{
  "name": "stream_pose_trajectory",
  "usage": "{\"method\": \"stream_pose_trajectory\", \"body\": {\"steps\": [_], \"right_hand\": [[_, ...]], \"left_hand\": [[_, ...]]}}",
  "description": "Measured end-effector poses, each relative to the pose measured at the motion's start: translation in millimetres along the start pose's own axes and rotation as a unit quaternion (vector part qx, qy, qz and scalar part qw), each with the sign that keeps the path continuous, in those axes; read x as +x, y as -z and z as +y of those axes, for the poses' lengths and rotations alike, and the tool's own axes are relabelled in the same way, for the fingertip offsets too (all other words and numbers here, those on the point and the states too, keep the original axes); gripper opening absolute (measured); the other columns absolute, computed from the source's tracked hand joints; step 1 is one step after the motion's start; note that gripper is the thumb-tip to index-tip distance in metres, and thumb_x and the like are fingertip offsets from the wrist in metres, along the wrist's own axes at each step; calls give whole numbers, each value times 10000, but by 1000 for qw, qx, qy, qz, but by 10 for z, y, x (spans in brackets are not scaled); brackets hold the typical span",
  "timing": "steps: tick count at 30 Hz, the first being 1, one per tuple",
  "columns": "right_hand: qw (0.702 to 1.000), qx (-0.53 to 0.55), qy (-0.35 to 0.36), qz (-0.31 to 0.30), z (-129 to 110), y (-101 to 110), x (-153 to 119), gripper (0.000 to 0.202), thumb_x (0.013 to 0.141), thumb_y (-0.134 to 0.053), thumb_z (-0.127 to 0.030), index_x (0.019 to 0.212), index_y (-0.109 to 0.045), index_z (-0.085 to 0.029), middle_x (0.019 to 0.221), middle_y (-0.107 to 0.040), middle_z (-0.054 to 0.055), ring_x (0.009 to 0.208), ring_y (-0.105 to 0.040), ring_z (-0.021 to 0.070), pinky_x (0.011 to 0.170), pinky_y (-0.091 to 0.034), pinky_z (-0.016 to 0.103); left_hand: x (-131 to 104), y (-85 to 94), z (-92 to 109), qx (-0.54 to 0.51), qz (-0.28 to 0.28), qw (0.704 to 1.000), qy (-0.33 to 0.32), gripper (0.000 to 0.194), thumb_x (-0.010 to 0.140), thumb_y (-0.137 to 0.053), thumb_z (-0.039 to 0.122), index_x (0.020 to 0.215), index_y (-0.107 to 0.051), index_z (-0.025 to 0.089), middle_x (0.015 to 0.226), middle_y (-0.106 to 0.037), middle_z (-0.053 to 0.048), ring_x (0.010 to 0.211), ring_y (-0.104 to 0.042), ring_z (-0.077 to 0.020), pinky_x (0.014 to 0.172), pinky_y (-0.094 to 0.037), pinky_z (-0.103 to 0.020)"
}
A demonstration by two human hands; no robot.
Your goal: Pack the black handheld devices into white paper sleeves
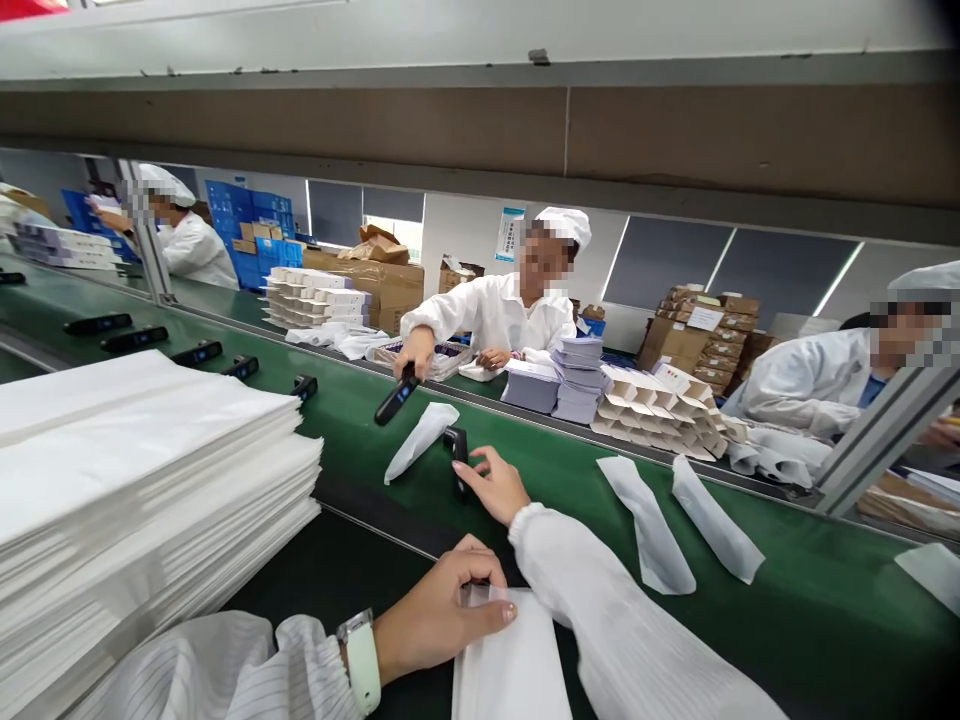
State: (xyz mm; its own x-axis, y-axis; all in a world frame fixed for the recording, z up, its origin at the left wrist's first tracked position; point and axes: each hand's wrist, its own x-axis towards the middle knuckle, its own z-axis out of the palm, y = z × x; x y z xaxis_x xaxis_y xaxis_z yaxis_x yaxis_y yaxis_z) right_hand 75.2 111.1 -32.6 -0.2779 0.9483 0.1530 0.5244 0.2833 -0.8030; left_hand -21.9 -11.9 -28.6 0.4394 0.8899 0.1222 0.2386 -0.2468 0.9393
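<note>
My left hand (450, 605), with a pale watch on its wrist, rests at the top of a white paper sleeve (514, 665), its thumb and fingers curled at the sleeve's edge. Beyond it, on the green belt (555, 485), my right hand (495, 485) reaches to a black handheld device (457, 462), fingers apart, fingertips at the device's right side. A wrapped white sleeve (421, 442) lies just left of that device. Two more white sleeves (649, 525) (718, 520) lie on the belt to the right.
Tall stacks of white paper (150, 480) stand at left. Several black devices (135, 340) lie farther along the belt. Across it, a person's hand (416, 352) holds another black device (397, 395). A metal post (889, 435) rises at right.
</note>
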Motion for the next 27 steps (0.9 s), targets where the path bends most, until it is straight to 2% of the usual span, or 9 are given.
{"method": "stream_pose_trajectory", "body": {"steps": [2, 4, 8, 12, 14, 18, 20, 23, 27], "right_hand": [[999, 6, -19, 27, -40, -139, 173, 515, 602, -574, -454, 1008, -454, -161, 882, -536, 82, 840, -505, 221, 765, -359, 364], [998, 22, -44, 43, -38, -186, 288, 559, 550, -644, -305, 1043, -443, -133, 951, -515, 122, 940, -463, 269, 821, -312, 402], [990, 99, -96, 29, 107, -40, 315, 530, 556, -601, -117, 1062, -449, -161, 934, -541, 91, 948, -483, 248, 846, -316, 385], [972, 204, -117, -6, 227, 262, 29, 526, 662, -502, -153, 1162, -340, -118, 843, -570, 68, 801, -568, 179, 746, -418, 323], [958, 269, -96, -17, 215, 414, -202, 571, 688, -486, -182, 1208, -251, -160, 857, -568, 45, 794, -576, 160, 712, -437, 304], [878, 471, -46, -69, 117, 633, -624, 783, 599, -636, -217, 1217, -161, -290, 827, -570, 2, 772, -589, 184, 661, -443, 327], [854, 511, -48, -82, 73, 670, -748, 854, 586, -662, -208, 1224, -108, -334, 773, -570, -21, 743, -597, 187, 663, -441, 347], [852, 513, -52, -92, 28, 637, -830, 877, 621, -645, -230, 1224, -28, -384, 717, -566, -46, 708, -606, 182, 673, -437, 369], [855, 503, -58, -108, -23, 543, -866, 693, 659, -610, -313, 1201, -177, -333, 690, -575, -38, 717, -599, 161, 691, -429, 337]], "left_hand": [[8, -6, -3, 9, -4, 1000, -1, 137, 679, -580, 271, 668, -522, 146, 784, -407, -9, 792, -412, -136, 719, -332, -210], [15, -3, -4, 9, -5, 1000, -1, 132, 681, -581, 266, 674, -519, 149, 783, -414, -8, 816, -403, -141, 735, -323, -210], [21, 11, -2, 14, 4, 1000, 14, 166, 735, -522, 329, 711, -522, 164, 775, -390, 5, 753, -397, -123, 700, -311, -212], [22, 17, 17, 29, 15, 999, 8, 246, 804, -393, 398, 742, -502, 187, 744, -378, 15, 746, -373, -125, 682, -293, -222], [21, 15, 34, 40, 17, 999, -6, 250, 815, -370, 403, 745, -483, 192, 738, -381, 18, 763, -364, -130, 709, -287, -231], [14, 6, 64, 65, 4, 997, -36, 246, 825, -353, 392, 745, -470, 190, 745, -394, 21, 774, -369, -130, 782, -266, -253], [8, -4, 73, 69, -1, 997, -41, 251, 827, -345, 390, 744, -469, 187, 745, -400, 18, 777, -374, -131, 796, -264, -258], [-2, -32, 83, 56, 4, 997, -44, 260, 823, -347, 397, 739, -465, 181, 752, -400, 13, 787, -382, -133, 784, -281, -253], [-8, -79, 110, 13, 13, 999, -39, 257, 811, -373, 403, 727, -462, 177, 742, -390, 14, 777, -390, -130, 742, -302, -239]]}}
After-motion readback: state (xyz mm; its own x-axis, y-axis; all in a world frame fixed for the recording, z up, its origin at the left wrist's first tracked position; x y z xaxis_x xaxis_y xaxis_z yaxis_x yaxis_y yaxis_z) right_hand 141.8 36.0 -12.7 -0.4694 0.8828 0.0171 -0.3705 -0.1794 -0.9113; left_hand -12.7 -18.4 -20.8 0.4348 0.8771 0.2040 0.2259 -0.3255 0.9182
